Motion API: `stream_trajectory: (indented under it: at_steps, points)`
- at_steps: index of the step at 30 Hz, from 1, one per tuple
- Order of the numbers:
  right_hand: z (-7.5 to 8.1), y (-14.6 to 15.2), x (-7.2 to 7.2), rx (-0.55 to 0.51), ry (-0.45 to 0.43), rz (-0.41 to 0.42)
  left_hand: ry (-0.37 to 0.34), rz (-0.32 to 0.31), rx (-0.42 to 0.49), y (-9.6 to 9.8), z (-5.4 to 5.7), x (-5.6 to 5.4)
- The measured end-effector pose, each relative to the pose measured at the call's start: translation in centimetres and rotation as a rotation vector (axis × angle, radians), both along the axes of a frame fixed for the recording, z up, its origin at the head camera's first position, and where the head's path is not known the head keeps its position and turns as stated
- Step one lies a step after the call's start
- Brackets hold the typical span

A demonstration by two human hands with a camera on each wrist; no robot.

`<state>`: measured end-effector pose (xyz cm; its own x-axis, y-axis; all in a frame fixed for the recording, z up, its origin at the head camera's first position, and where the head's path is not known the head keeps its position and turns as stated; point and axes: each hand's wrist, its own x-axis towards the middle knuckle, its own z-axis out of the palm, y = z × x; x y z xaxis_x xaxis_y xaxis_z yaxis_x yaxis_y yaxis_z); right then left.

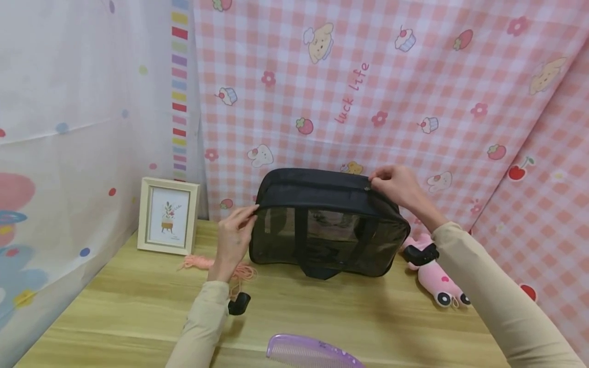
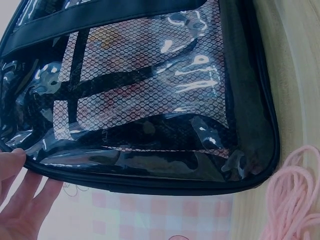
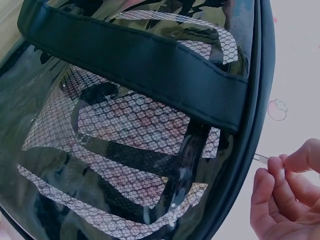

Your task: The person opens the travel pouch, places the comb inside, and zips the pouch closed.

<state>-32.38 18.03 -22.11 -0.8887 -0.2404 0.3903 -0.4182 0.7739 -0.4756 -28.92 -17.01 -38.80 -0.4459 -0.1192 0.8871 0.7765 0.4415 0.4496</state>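
A black bag (image 1: 322,235) with see-through sides stands upright on the table, its strap handle (image 1: 307,245) hanging down the front. At its upper left corner my left hand (image 1: 233,237) pinches the edge, thumb on the near face and fingers behind in the left wrist view. My right hand (image 1: 398,186) is at the right part of the bag's top. In the right wrist view its fingertips pinch a small metal zipper pull (image 3: 260,158). Mesh (image 3: 135,120) shows through the clear side; whether anything lies inside, I cannot tell.
A framed picture (image 1: 167,214) stands at the left, with pink cord (image 1: 244,272) and a small black object (image 1: 239,304) near my left forearm. By my right forearm lies a pink plush toy (image 1: 434,278). A purple comb (image 1: 313,347) lies at the front. Checked cloth (image 1: 294,102) hangs behind.
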Motion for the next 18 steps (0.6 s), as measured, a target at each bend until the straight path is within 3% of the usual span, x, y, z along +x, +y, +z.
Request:
stream_trajectory:
  at_steps: [9,18]
  points:
    - [0.5,-0.7,0.0,0.009,0.016,0.06,0.013,0.0,0.007,0.5,0.1,-0.1]
    - [0.4,-2.3,-0.1,0.01,-0.001,0.065,0.019,0.011,0.015,0.3,-0.1,-0.1]
